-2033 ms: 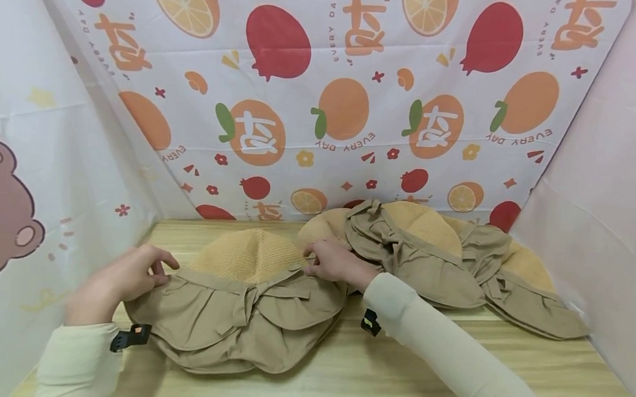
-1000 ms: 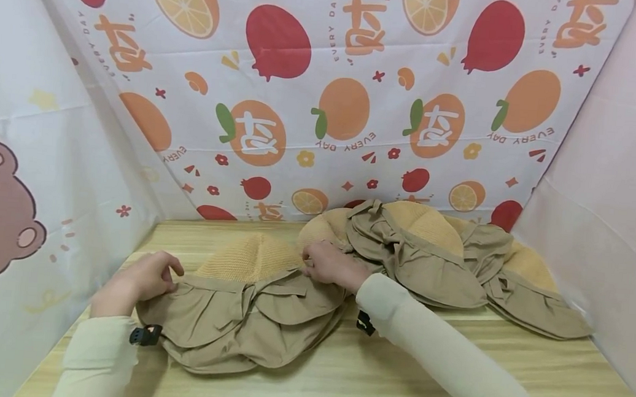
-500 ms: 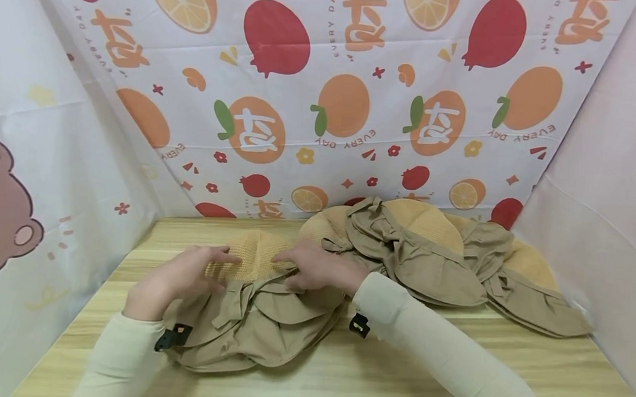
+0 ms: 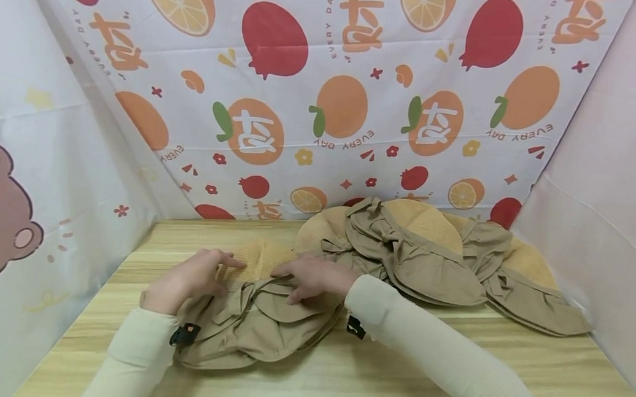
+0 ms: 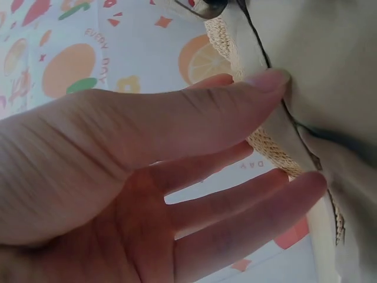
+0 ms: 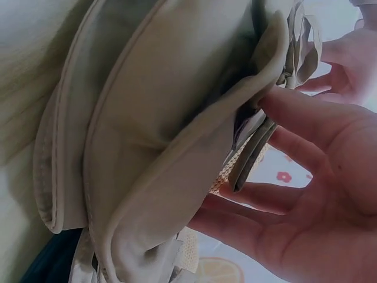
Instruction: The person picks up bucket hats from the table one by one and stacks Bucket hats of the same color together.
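Left hand (image 4: 190,279) and right hand (image 4: 318,277) touch the leftmost hat (image 4: 264,336), fingers loose, nothing clenched.
Brim (image 4: 224,349) could bunch up if they squeeze unevenly, or the bow (image 4: 243,298) might snag a passing finger.

From my head, one camera looks forward and down, far enough back to hold my left hand (image 4: 193,279), my right hand (image 4: 315,275) and the pale wood-grain table (image 4: 394,376). Each wrist camera sits close on the palm side, facing along my fingers toward the nearest hat with khaki cloth brim and woven straw-coloured crown (image 4: 264,327). All three views share that hat and the white fruit-printed cloth backdrop (image 4: 380,104); the right wrist's also catches my left hand at its upper right.
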Demonstrator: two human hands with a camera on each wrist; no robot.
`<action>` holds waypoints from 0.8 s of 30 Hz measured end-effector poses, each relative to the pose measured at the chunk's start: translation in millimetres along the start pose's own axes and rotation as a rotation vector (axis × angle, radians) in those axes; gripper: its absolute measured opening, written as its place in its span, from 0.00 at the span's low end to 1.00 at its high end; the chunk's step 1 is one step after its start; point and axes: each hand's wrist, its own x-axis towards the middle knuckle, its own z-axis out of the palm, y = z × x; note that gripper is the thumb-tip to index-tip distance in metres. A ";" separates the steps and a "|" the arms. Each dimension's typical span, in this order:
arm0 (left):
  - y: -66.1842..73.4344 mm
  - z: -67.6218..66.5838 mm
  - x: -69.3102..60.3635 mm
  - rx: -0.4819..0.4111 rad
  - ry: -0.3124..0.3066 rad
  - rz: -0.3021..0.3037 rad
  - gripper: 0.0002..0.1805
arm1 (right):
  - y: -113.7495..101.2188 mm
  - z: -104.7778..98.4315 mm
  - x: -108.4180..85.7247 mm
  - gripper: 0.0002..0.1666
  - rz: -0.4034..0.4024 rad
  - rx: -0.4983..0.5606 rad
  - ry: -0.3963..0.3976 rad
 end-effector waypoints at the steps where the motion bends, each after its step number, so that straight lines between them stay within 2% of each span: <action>1: -0.8 0.8 0.5 0.000 0.000 -0.001 0.33 | 0.0 0.3 0.3 0.39 0.006 -0.003 -0.002; 15: -3.4 4.8 7.8 -0.008 -0.029 -0.072 0.32 | -3.6 5.2 6.1 0.40 0.029 -0.081 0.005; 24: -2.1 4.0 7.3 0.004 -0.035 -0.058 0.32 | -2.5 6.8 4.1 0.40 0.001 -0.107 -0.001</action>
